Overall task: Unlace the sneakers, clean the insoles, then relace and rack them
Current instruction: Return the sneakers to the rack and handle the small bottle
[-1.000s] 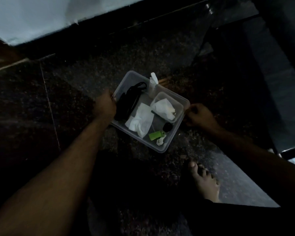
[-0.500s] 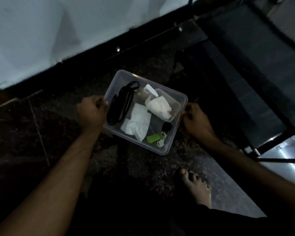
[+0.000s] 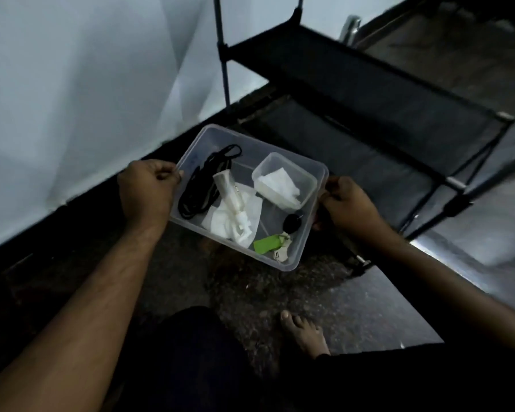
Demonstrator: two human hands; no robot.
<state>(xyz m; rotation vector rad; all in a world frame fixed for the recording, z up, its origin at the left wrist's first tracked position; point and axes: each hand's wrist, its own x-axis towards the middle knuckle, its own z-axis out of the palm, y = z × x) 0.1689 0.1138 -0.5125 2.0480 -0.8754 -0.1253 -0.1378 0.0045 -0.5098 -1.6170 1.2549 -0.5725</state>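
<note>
A person's left hand (image 3: 146, 193) and right hand (image 3: 344, 203) each keep a clenched grip on opposite short rims of a clear rectangular plastic bin (image 3: 302, 233), holding it level above the dark speckled stone floor (image 3: 280, 292) with fingers curled over the edges. The thin-walled bin looks light and a little flexible, so a hold at both rims, as here, seems the safest way to keep it from twisting or tipping its loose contents.

Inside the bin, nearest the left hand, lies a coil of black shoelaces (image 3: 208, 181), soft and limp and likely to slide or tangle if the bin tilts. Beside the laces toward the bin's middle, a small translucent spray bottle (image 3: 231, 193) lies on its side across crumpled white cloths (image 3: 235, 221). A smaller clear plastic tub (image 3: 284, 181) holding white tissue sits in the bin's far corner by the right hand. A small black rounded object (image 3: 292, 223) and a bright green tag-like piece (image 3: 266, 243) rest at the bin's near right corner; what they are cannot be told.

Beyond the bin stands a black fabric-shelved shoe rack (image 3: 369, 93). No sneakers are visible.
</note>
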